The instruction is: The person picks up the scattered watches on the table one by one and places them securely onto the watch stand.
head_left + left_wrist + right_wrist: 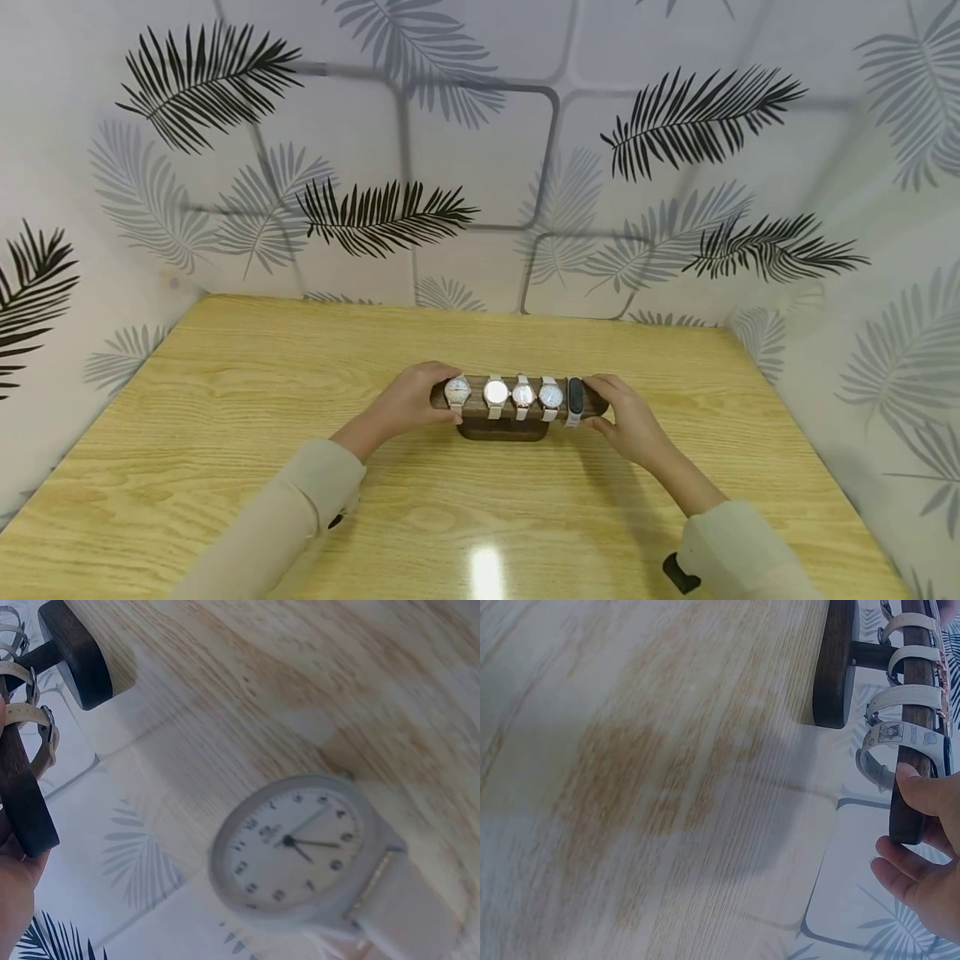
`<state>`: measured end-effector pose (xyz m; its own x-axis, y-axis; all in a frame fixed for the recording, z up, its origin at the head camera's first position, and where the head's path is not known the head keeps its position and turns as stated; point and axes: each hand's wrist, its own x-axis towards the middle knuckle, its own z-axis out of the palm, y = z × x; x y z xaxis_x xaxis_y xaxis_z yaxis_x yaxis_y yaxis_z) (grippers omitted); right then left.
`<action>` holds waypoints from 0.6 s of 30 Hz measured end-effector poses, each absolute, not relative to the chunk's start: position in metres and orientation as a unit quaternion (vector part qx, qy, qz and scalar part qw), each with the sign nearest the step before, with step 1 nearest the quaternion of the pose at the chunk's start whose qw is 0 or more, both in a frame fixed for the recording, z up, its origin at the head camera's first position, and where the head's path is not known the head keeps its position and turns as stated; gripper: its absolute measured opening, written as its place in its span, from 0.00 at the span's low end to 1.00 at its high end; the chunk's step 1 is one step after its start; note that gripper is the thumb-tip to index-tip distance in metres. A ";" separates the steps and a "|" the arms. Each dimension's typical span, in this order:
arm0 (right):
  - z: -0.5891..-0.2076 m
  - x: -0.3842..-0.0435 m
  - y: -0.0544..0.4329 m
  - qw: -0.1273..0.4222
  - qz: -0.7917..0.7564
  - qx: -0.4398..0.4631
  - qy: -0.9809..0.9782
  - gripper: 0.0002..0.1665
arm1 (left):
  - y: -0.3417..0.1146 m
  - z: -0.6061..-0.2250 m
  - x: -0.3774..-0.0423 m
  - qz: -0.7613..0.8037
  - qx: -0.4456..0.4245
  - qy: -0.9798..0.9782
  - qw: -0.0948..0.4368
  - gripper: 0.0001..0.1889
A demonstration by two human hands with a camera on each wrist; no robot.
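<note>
A dark wooden watch stand [476, 406] carries a row of several watches on its bar, among them a light-strapped watch [496, 392] near the middle. A band with a dark oblong face [575, 396] is at the right end. My left hand [408, 400] grips the bar's left end, beside a round-faced watch [457, 390]. The right hand [930, 889] holds the other end between thumb and fingers, close to a printed strap [904, 735]. Below the bar is the stand's base [836, 667]; its contact with the table cannot be told.
The wood-grain table [300, 350] meets a leaf-patterned wall [480, 150] at the back and sides. In the left wrist view a large white watch [289, 844] appears very near the camera; what it rests on is unclear. Bright glare [486, 575] marks the table's front.
</note>
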<state>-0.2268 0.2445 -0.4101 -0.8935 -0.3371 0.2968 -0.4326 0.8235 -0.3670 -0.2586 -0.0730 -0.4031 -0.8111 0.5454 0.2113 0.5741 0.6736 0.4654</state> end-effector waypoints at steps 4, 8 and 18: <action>-0.410 -0.227 0.244 0.112 0.217 0.203 -0.948 0.32 | -0.069 -0.401 -0.259 -0.256 -0.305 -0.917 0.023 0.35; -0.410 -0.227 0.245 0.118 0.217 0.206 -0.947 0.32 | -0.064 -0.399 -0.258 -0.252 -0.302 -0.919 0.012 0.35; -0.410 -0.226 0.245 0.117 0.223 0.204 -0.946 0.33 | -0.058 -0.395 -0.258 -0.233 -0.309 -0.922 0.001 0.33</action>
